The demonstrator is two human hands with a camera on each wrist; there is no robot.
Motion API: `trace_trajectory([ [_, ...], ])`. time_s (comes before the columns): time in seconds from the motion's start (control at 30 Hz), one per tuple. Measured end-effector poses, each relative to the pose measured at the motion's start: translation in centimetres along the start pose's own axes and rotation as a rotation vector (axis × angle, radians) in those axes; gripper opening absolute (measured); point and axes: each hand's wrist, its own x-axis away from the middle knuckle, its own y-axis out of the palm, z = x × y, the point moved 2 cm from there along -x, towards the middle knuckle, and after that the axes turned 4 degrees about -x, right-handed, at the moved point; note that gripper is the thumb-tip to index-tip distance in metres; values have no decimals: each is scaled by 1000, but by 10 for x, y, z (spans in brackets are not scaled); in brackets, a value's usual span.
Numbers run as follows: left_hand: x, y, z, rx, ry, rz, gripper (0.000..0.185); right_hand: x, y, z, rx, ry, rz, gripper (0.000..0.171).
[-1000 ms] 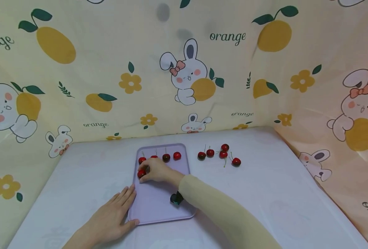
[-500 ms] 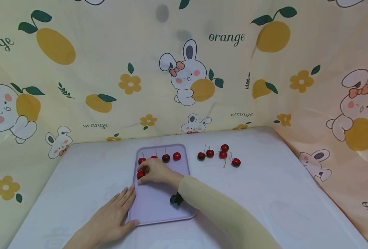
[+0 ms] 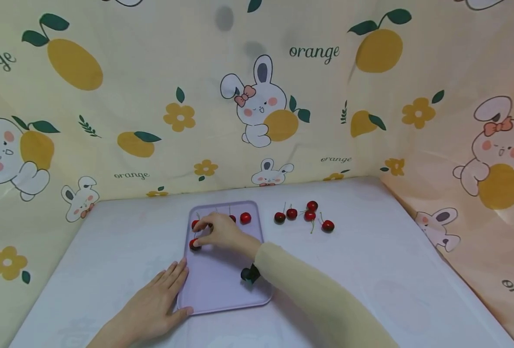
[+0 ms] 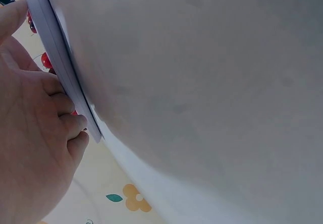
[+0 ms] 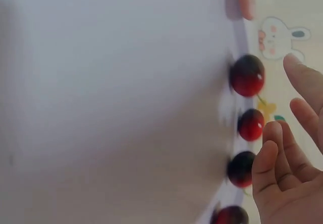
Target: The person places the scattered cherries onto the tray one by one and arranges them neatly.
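White table (image 3: 370, 270), walled by rabbit-and-orange printed cloth (image 3: 257, 96). Lilac tray (image 3: 222, 290) at centre, braced at its near-left edge by left hand (image 3: 152, 309), flat, fingers straight, gripping nothing. Right hand (image 3: 219, 232) over far-left part of tray, now lifted slightly and shifted toward back row; fingers loosened, nothing pinched. Cherry (image 3: 194, 244), a second ago between those fingertips, now lying free on tray, just beneath them: apparently set down as start of a second row. Four-cherry row (image 3: 245, 218) along far edge. Five loose cherries (image 3: 309, 216) waiting on table to right.
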Motion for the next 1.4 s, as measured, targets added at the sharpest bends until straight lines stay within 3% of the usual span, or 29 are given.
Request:
trace_trajectory([
  [0.5,-4,1,-1,60,-105,-151,95,27,-54,23,-113,10,102,32],
  [0.73,-4,2,-2,65,-114,-157,96,46,-78,46,-137,43,215,26],
  [1.13,-6,4,-1,70,-134,-184,97,75,-117,86,-73,125,326,25],
  [1.4,-6,3,-1,85,-144,-194,97,89,-133,105,0,200,320,30],
])
